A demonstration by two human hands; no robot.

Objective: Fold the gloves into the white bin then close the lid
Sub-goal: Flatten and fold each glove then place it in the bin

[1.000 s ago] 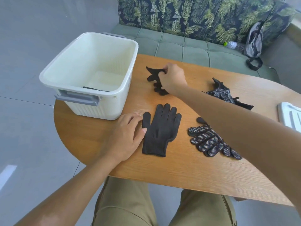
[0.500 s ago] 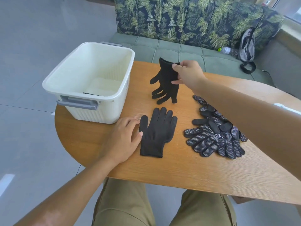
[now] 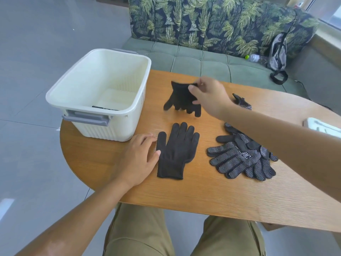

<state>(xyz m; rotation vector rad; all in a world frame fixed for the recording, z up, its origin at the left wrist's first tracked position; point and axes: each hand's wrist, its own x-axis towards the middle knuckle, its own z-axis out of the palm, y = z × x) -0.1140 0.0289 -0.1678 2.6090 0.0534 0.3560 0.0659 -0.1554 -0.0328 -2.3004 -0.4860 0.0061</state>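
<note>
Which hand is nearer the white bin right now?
Left. The left hand rests on the table just in front of the white bin; the right hand holds a black glove farther right.

White ribbed plastic lid [image 3: 322, 127]: cut off by right edge. Dark dotted item [image 3: 105, 108] inside white plastic bin [image 3: 55, 100]: mostly hidden by front rim. Small dotted glove [image 3: 241, 101]: partly hidden behind right forearm.

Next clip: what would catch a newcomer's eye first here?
The right hand pinches a plain black glove by its cuff, fingers dangling over the middle of the wooden table. Nearer, its flat mate lies by the left hand, with a pile of dotted gloves to the right. The open white bin stands at the table's left end.
</note>
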